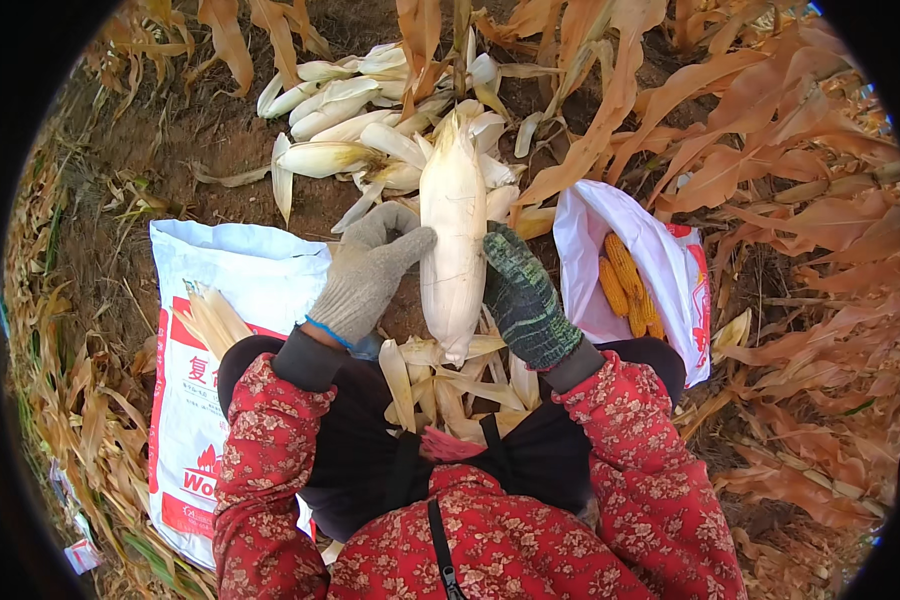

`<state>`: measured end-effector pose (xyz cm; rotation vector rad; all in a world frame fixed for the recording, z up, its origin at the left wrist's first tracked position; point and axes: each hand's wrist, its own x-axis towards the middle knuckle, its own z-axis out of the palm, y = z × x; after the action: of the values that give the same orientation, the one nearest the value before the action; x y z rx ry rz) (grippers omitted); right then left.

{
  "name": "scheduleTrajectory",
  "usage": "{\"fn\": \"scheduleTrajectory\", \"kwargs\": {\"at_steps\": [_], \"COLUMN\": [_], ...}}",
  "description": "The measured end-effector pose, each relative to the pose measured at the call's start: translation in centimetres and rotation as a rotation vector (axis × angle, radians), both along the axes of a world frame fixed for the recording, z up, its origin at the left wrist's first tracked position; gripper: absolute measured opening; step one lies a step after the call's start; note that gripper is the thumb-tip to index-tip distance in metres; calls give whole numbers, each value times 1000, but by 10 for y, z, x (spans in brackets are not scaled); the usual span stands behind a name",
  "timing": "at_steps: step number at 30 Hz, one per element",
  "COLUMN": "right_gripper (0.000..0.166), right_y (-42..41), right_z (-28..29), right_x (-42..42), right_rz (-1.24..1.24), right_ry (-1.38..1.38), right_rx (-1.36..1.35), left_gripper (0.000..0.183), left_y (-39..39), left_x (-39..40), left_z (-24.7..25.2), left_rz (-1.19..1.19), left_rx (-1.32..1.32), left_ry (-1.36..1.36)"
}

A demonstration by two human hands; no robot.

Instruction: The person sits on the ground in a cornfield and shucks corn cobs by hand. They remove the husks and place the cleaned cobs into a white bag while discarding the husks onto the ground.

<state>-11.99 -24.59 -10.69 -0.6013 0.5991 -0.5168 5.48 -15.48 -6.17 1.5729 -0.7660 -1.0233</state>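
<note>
An ear of corn in its pale husk [454,240] is held upright before my chest, with its dry tip pointing away from me. My left hand [371,262], in a grey knit glove, grips its left side with the thumb in front. My right hand [529,300], in a dark green patterned glove, holds the right side; some of its fingers are hidden behind the ear. Beyond it lies a pile of unhusked corn ears [337,120] on the soil. Loose stripped husks [450,394] are heaped between my legs.
At my right stands an open white sack [581,247] containing several bare yellow corn cobs [622,274]. A printed white and red sack [240,251] lies at my left, with husk strips [214,319] against it. Dry corn stalks and leaves [780,142] crowd the right side and the top.
</note>
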Motion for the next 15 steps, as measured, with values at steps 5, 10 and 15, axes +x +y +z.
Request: {"fn": "scheduleTrajectory", "kwargs": {"at_steps": [5,10,15], "right_gripper": [42,43,48], "right_y": [-1,4,5], "right_z": [-3,4,17], "right_x": [12,22,20], "right_rz": [46,98,183], "right_ry": [-132,135,286], "right_rx": [96,-351,-491], "left_gripper": [19,18,11], "left_y": [5,9,12], "left_x": [4,3,12], "left_z": [0,-4,-1], "left_rz": [32,8,-31], "left_rx": [11,32,19], "left_ry": [91,-10,-177]}}
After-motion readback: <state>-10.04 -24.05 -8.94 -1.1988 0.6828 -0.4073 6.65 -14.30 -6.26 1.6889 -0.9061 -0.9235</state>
